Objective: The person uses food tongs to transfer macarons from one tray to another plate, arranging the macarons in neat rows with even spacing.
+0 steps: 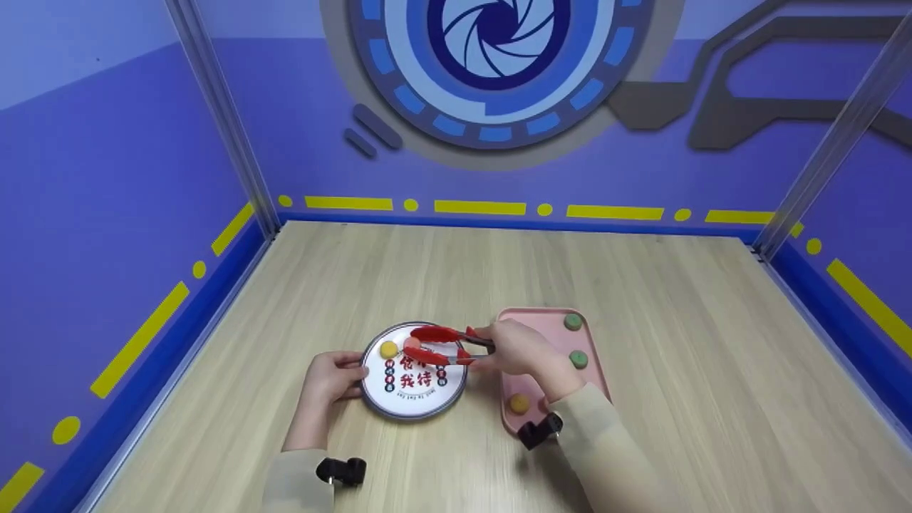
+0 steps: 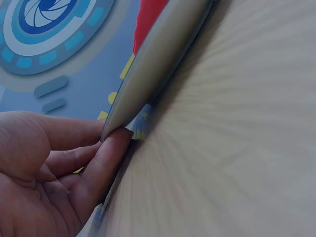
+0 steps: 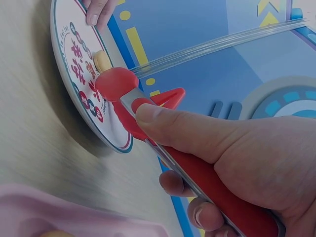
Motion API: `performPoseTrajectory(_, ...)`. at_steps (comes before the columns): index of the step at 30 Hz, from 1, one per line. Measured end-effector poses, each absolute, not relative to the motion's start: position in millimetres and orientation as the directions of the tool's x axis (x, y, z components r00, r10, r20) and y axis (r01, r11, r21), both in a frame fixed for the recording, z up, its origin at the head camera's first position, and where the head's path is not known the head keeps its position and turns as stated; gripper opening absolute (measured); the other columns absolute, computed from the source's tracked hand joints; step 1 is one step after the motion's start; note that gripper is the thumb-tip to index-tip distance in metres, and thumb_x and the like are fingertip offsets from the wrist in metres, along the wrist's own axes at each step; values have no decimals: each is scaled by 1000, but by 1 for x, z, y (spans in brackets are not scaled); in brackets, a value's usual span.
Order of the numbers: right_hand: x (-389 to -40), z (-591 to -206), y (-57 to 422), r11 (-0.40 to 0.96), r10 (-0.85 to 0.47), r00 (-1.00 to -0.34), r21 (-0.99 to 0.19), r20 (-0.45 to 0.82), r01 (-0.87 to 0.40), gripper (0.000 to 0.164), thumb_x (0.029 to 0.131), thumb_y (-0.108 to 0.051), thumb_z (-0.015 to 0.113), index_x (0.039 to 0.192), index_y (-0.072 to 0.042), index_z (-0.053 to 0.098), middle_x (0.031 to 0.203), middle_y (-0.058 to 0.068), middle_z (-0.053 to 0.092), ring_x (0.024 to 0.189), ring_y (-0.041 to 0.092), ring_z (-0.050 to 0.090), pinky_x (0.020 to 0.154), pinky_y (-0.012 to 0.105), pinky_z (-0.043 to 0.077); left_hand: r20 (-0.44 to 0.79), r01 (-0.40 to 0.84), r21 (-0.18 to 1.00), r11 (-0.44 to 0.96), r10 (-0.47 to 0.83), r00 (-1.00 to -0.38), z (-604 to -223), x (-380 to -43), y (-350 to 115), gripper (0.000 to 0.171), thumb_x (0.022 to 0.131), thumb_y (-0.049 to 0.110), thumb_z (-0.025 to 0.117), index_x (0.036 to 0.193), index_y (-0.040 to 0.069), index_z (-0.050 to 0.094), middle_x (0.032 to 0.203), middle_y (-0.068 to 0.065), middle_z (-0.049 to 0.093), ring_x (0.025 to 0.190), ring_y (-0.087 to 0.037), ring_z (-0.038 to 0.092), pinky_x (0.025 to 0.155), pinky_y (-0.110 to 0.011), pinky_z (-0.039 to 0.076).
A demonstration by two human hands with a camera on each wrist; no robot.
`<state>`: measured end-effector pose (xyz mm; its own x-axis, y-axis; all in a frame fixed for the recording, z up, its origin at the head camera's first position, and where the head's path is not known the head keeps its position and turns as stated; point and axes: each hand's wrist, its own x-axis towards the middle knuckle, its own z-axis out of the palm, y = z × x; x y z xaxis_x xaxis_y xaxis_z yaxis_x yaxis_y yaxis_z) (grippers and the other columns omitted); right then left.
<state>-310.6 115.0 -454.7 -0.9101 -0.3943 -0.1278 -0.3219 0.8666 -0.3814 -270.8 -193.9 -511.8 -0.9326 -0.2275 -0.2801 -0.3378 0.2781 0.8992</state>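
Observation:
My left hand (image 1: 333, 376) pinches the left rim of a round white plate (image 1: 417, 405) printed with red characters. In the left wrist view, thumb and fingers (image 2: 114, 153) grip the plate's edge (image 2: 158, 64). The right hand (image 1: 524, 347) holds red-tipped metal tongs (image 1: 456, 358) over the plate, and its thumb lies along the handle in the right wrist view. A pink macaron (image 1: 412, 345) shows between the tong tips. Just left of it, a yellow macaron (image 1: 388, 349) sits on the plate. The tong heads (image 3: 117, 84) hide part of the plate in the right wrist view.
A pink tray (image 1: 547, 318) lies right of the plate, partly under the right forearm. On it are two green macarons (image 1: 573, 322), a yellow-orange macaron (image 1: 519, 404) and a pinkish piece mostly hidden by the wrist. Blue-purple panels surround the wooden table (image 1: 427, 271).

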Motion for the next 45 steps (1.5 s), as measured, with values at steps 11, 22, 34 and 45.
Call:
performPoseTrajectory(11,-312,-455,115,866,-390,-911,-389,-132,-314,63,81,-35,88,138,-18,67,95,3,73,76,16,59,68,27,49,-286,-345,897,276,-233,-930,-512,-271,-194,39,93,-3,68,132,-8,63,119,-26,70,74,-12,70,64,-26,64)
performPoseTrajectory(22,-312,-457,116,860,-399,-909,-391,-117,-327,61,82,-37,88,136,-17,69,83,-1,67,74,15,57,67,28,46,-283,-340,898,280,-224,-933,-511,-270,-194,41,93,-3,68,133,-9,62,119,-26,70,73,-11,69,64,-26,63)
performPoseTrajectory(34,-310,-456,120,844,-389,-914,-441,-114,-304,53,80,-37,89,127,-16,74,80,0,62,70,15,56,63,26,46,-271,-324,903,281,-212,-939,-509,-269,-194,40,93,-4,67,132,-11,62,118,-27,70,72,-11,68,62,-26,63)
performPoseTrajectory(45,-306,-453,132,807,-421,-904,-486,-75,-335,53,80,-35,89,127,-14,74,80,-3,63,71,15,55,63,26,45,-284,-337,902,272,-218,-934,-511,-271,-194,41,93,-3,67,133,-9,61,121,-27,69,73,-12,69,63,-26,63)
